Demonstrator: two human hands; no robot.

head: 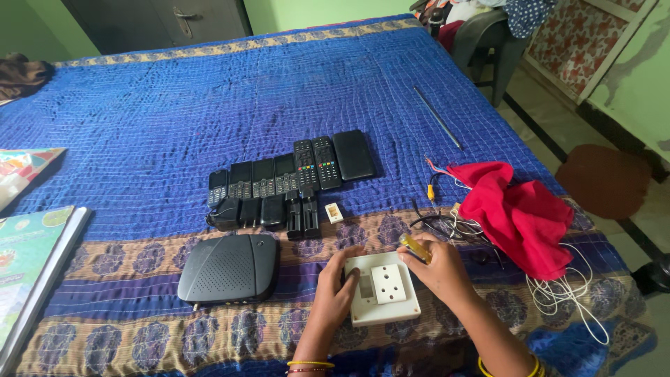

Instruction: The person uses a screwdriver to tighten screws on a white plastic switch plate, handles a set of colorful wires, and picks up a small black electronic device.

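Observation:
A white square switch-and-socket board (386,290) lies flat on the blue patterned bedspread (209,112) near its front edge. My left hand (336,287) grips the board's left side, fingers curled over its top left corner. My right hand (440,269) rests at the board's upper right corner and holds a small yellow-handled tool (414,247), its tip pointing towards the board. Both wrists wear yellow bangles.
A black router-like box (229,269) lies left of the board. Behind it are rows of black phones, remotes and chargers (286,185). A red cloth (520,213) with tangled wires (565,293) lies to the right, a thin metal rod (437,116) beyond. Books (28,258) lie at the left edge.

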